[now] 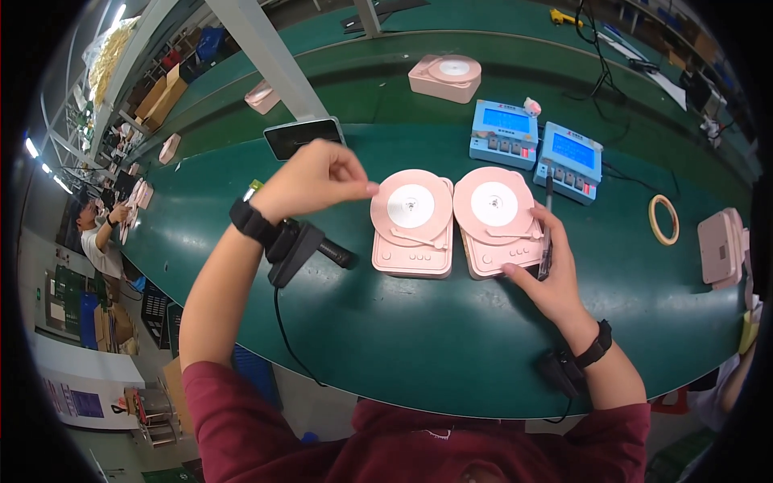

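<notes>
Two pink record-player-shaped devices sit side by side on the green bench, the left record player (412,258) and the right record player (481,259), each with a white-centred disc and a small tonearm. My left hand (318,181) is at the left disc's edge, its thumb apart from its curled fingers; nothing shows between them. My right hand (555,282) grips the right record player's right side, thumb on its front and fingertips by the disc. A dark pen-like tool (548,213) runs along those fingers, its lower part hidden in the hand.
Two blue meters with screens, one left (503,133) and one right (568,161), stand behind. A tape roll (663,220) lies to the right. Another pink record player (445,78) sits farther back. A dark-screened device (302,138) rests by a post. A person (101,241) works far left.
</notes>
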### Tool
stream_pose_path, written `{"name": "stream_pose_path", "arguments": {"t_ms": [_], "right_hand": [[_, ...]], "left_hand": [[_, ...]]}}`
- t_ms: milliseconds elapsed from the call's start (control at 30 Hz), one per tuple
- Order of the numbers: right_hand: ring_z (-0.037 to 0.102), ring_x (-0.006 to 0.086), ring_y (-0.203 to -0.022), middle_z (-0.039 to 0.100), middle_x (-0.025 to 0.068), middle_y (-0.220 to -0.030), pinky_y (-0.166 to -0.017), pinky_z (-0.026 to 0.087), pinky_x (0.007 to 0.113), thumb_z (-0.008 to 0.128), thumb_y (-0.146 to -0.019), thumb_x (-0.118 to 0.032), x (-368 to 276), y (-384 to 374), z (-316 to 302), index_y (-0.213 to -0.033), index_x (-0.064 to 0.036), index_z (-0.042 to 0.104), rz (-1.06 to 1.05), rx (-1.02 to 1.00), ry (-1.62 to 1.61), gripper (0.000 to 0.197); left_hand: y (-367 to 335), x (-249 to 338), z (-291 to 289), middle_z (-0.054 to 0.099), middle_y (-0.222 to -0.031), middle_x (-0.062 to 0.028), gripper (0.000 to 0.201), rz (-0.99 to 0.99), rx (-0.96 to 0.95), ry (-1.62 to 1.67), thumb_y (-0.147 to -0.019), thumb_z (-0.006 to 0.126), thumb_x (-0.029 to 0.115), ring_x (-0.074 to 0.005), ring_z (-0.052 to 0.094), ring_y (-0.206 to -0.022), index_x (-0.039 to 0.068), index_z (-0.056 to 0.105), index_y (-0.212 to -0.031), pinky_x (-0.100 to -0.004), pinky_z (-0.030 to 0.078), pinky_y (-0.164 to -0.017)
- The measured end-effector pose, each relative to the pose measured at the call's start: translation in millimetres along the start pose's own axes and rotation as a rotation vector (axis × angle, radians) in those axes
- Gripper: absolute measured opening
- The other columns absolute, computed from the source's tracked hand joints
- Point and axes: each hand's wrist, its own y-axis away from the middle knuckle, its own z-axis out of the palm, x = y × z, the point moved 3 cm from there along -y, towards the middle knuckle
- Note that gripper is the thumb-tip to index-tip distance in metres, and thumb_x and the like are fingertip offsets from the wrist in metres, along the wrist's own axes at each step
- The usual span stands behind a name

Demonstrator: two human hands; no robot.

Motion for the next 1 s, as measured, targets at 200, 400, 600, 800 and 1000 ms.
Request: {"name": "stream_pose_path", "arguments": {"t_ms": [200,400,600,800,1000], "right_hand": [[0.037,0.0291,-0.133,0.036,0.0192,-0.144,-0.111,0.028,0.039,0.078,-0.071,-0.013,3.8,-1.2,-2.0,-0.135,-0.0035,0.036,-0.015,0.002,0.0,0.077],[0.042,0.036,-0.131,0.039,0.022,-0.142,-0.107,0.035,0.043,0.079,-0.071,-0.016,-12.3,-2.7,-8.3,-0.133,-0.0057,0.04,-0.051,0.041,0.077,0.074],[0.05,0.0341,-0.123,0.05,0.0208,-0.132,-0.101,0.039,0.042,0.075,-0.073,-0.012,-42.1,-44.6,-45.6,-0.131,-0.0054,0.042,-0.291,0.203,0.212,0.068],[0.058,0.0317,-0.106,0.059,0.0186,-0.114,-0.091,0.045,0.037,0.068,-0.077,-0.009,-45.8,-216.4,-39.7,-0.123,-0.0025,0.045,-0.43,-0.099,0.665,0.052],[0.059,0.0331,-0.099,0.06,0.0179,-0.105,-0.084,0.047,0.039,0.079,-0.068,-0.022,21.5,-352.8,-34.3,-0.109,-0.0049,0.05,-0.241,-0.256,0.869,0.052]], "left_hand": [[-12.5,23.3,16.7,0.057,-0.053,-0.0013,0.045,0.072,-0.33,-0.48,-0.061,0.087,0.04,-0.0101,0.051,-0.047,0.002,0.062,-0.059,-0.0242,0.039,-0.046],[-6.8,13.8,28.1,0.057,-0.051,-0.0073,0.054,-0.174,-0.304,-0.516,-0.052,0.087,0.049,-0.0203,0.057,-0.05,0.003,0.059,-0.052,-0.0303,0.044,-0.05],[1.8,-1.1,34.0,0.06,-0.051,-0.0075,0.053,-0.177,-0.207,-0.427,-0.053,0.085,0.052,-0.0236,0.061,-0.051,0.005,0.061,-0.051,-0.0312,0.048,-0.053],[11.8,-11.0,35.1,0.055,-0.047,-0.002,0.049,-0.132,-0.125,-0.3,-0.056,0.087,0.046,-0.0157,0.054,-0.044,0.005,0.06,-0.049,-0.0258,0.04,-0.046],[13.7,-12.9,38.3,0.056,-0.047,-0.0017,0.049,-0.082,-0.104,-0.236,-0.059,0.085,0.047,-0.0172,0.054,-0.044,0.006,0.061,-0.049,-0.026,0.04,-0.046]]}}
